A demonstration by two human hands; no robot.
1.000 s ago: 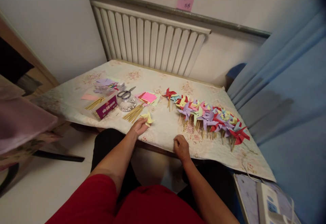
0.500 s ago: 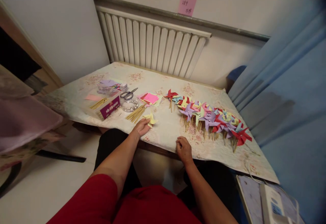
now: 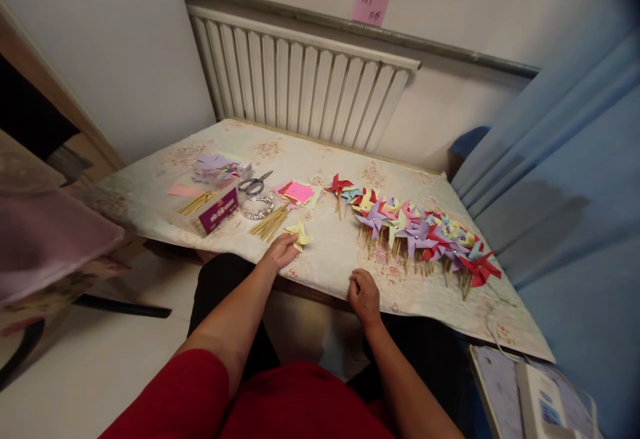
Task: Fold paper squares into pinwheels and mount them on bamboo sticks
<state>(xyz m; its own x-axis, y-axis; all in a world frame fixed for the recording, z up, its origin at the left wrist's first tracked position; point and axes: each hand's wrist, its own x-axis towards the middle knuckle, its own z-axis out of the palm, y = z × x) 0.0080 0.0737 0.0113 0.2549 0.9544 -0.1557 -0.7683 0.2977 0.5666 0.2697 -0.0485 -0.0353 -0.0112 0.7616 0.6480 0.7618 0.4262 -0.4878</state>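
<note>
My left hand (image 3: 281, 251) rests on the table's near edge and pinches a small yellow folded paper pinwheel head (image 3: 299, 234). My right hand (image 3: 363, 296) lies curled on the tablecloth (image 3: 325, 252) near the front edge, fingers closed, with nothing visible in it. Just beyond it runs a row of several finished paper pinwheels on wooden sticks (image 3: 420, 232), red, purple, yellow and blue. A bundle of bare wooden sticks (image 3: 269, 222) lies left of the yellow piece.
Scissors (image 3: 253, 183) lie over a clear round container (image 3: 257, 206). A purple box (image 3: 218, 208) with sticks and a stack of coloured paper squares (image 3: 296, 192) sit nearby. A radiator (image 3: 300, 86) backs the table; a blue curtain (image 3: 575, 159) hangs at right.
The view has shifted slightly. Both hands stay at almost the same spots on the table, the left still on the yellow piece.
</note>
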